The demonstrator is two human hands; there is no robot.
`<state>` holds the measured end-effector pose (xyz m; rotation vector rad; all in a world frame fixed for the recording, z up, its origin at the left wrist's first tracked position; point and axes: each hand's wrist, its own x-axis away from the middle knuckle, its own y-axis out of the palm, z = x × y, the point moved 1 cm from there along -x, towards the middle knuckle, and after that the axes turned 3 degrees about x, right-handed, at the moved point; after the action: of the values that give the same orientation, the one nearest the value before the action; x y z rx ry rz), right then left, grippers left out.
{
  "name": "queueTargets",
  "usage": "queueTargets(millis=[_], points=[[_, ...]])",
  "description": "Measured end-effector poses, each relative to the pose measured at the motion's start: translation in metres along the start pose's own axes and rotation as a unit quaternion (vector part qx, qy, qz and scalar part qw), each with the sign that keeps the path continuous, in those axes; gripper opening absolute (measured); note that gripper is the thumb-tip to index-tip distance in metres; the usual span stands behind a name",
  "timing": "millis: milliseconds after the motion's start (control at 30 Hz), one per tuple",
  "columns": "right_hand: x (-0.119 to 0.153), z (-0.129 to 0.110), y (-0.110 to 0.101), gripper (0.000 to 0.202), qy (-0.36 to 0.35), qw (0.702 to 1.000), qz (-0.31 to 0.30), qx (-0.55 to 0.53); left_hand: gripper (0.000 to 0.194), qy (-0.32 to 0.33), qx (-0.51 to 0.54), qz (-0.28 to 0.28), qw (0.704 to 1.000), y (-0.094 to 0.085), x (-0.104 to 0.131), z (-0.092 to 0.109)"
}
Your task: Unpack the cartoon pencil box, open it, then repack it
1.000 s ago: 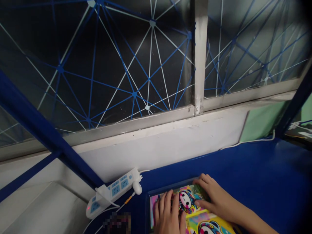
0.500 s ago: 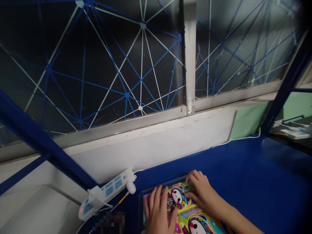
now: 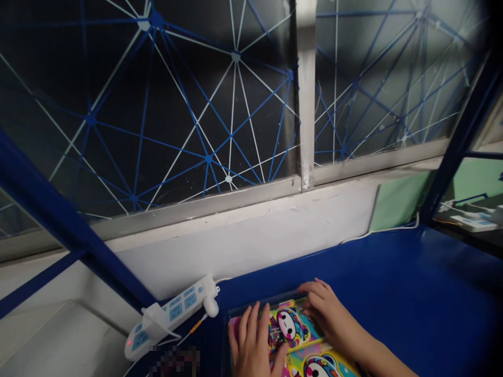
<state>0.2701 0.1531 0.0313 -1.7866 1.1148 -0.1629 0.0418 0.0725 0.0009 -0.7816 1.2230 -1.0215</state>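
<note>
At the bottom of the head view, a brightly coloured cartoon-printed set [image 3: 288, 327] lies in a dark, clear-edged tray [image 3: 225, 330] on the blue table. A second printed piece with a similar cartoon figure [image 3: 316, 366] sits below it, cut off by the frame's bottom edge. My left hand [image 3: 253, 340] rests flat over the left part of the set, fingers spread. At the upper right corner of the tray, my right hand [image 3: 328, 311] has its fingers curled down and in; whatever they grip is hidden behind them.
A white power strip [image 3: 173, 311] with plugs and cables stands left of the tray. A pixelated patch [image 3: 175, 361] covers something below it. Blue frame posts [image 3: 456, 136] rise on both sides. Behind the blue table [image 3: 393, 283] are a white wall and patterned windows.
The fingers of my right hand have curled in at the tray's corner, and the thumb has drawn away from the printed figure. My left hand stays on the set. The view has tilted slightly.
</note>
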Motion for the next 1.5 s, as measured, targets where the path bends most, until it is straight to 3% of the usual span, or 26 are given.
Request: queueTargets(millis=[267, 533, 733, 867, 933, 1100, 1333, 1500], points=[[0.018, 0.000, -0.009, 0.021, 0.002, 1.000, -0.029, -0.003, 0.075, -0.075, -0.031, -0.038, 0.996, -0.031, -0.012, -0.010], [0.017, -0.006, -0.015, 0.018, -0.019, 0.998, -0.060, -0.017, 0.078, -0.072, 0.039, -0.032, 0.996, -0.025, -0.013, -0.027], [0.019, -0.014, -0.020, 0.003, 0.045, 0.995, -0.048, -0.075, 0.066, -0.063, 0.099, 0.047, 0.992, -0.014, -0.010, -0.027], [0.018, -0.016, -0.018, 0.026, 0.065, 0.990, -0.035, -0.120, 0.062, -0.022, 0.099, 0.042, 0.994, -0.009, -0.008, -0.031], [0.018, -0.015, -0.014, 0.035, 0.069, 0.987, -0.029, -0.144, 0.070, -0.007, 0.075, 0.038, 0.996, -0.009, -0.007, -0.034], [0.017, -0.010, -0.007, 0.035, 0.118, 0.978, 0.001, -0.174, 0.074, -0.010, 0.022, 0.076, 0.997, -0.013, -0.007, -0.023], [0.011, -0.022, -0.016, 0.017, 0.068, 0.986, -0.032, -0.147, 0.066, 0.026, 0.021, 0.135, 0.990, -0.016, -0.008, -0.012], [0.017, -0.032, -0.027, 0.020, 0.032, 0.995, -0.015, -0.094, 0.038, 0.096, 0.062, 0.210, 0.971, -0.029, -0.007, -0.014]])
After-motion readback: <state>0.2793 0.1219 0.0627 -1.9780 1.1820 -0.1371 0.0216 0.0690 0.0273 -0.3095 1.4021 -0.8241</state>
